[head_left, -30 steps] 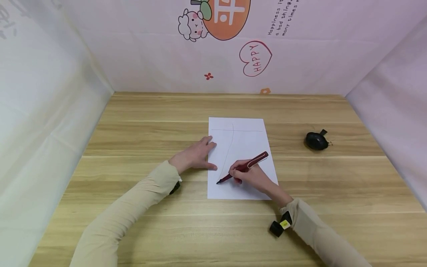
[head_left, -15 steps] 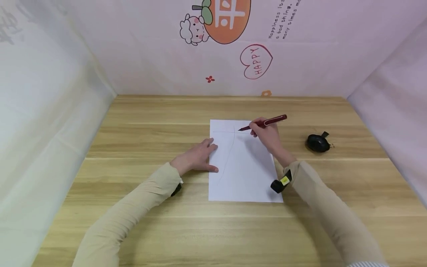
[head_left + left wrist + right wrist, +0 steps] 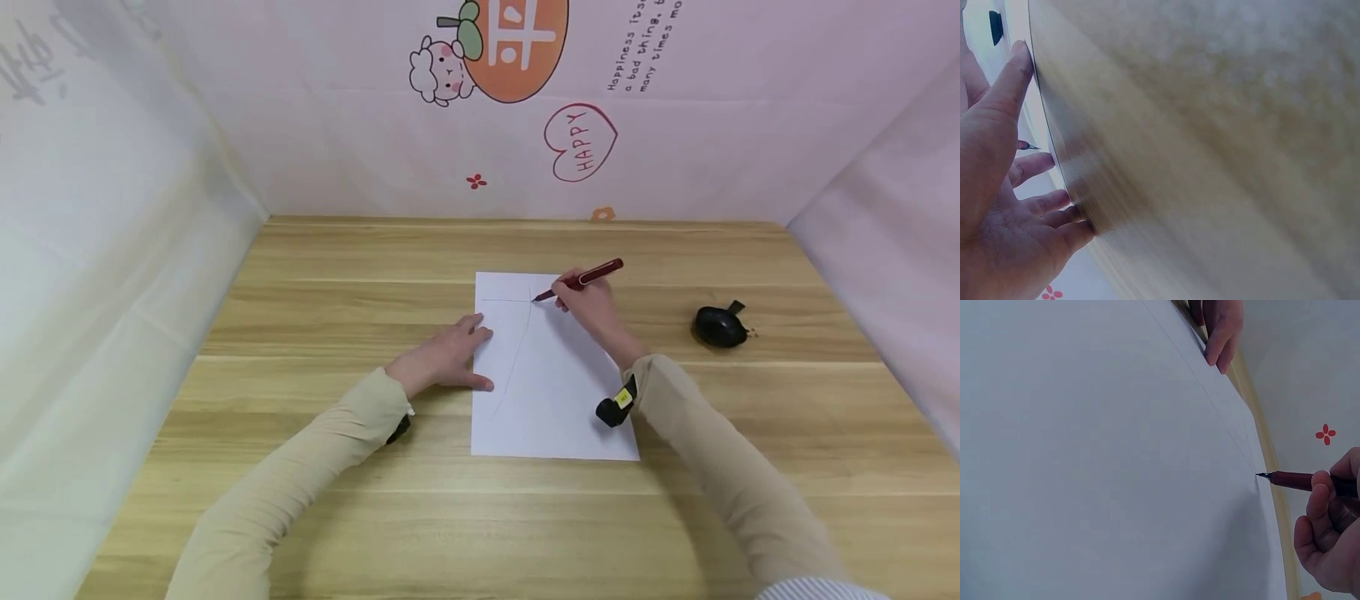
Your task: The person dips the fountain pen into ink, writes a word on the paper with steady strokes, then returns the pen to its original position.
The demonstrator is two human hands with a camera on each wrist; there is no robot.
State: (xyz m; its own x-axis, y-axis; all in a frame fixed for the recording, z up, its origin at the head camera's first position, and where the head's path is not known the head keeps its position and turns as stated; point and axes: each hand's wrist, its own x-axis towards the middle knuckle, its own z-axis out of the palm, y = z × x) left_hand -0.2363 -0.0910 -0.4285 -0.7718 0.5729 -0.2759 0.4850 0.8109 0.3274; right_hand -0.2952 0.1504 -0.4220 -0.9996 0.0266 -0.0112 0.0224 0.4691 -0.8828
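A white sheet of paper (image 3: 555, 400) lies on the wooden table with a thin horizontal line across its upper part and a long stroke curving down to the left. My right hand (image 3: 588, 307) pinches a dark red fountain pen (image 3: 600, 271) over the sheet's upper right. In the right wrist view the nib of the fountain pen (image 3: 1291, 480) meets the paper where the lines cross. My left hand (image 3: 442, 357) lies with fingers spread at the left edge of the paper, its fingertips on the sheet. The left wrist view shows those fingers (image 3: 1047, 203) along the paper's edge.
A small black rounded object (image 3: 720, 327) with a tab sits on the table (image 3: 360, 275) to the right of the paper. White printed cloth (image 3: 360, 150) hangs behind the table and at both sides. Black wrist cameras sit on both cuffs.
My right hand has carried the pen from the lower end of the curved stroke up to the line crossing, and the nib has come down there. My left hand has stayed at the paper's edge.
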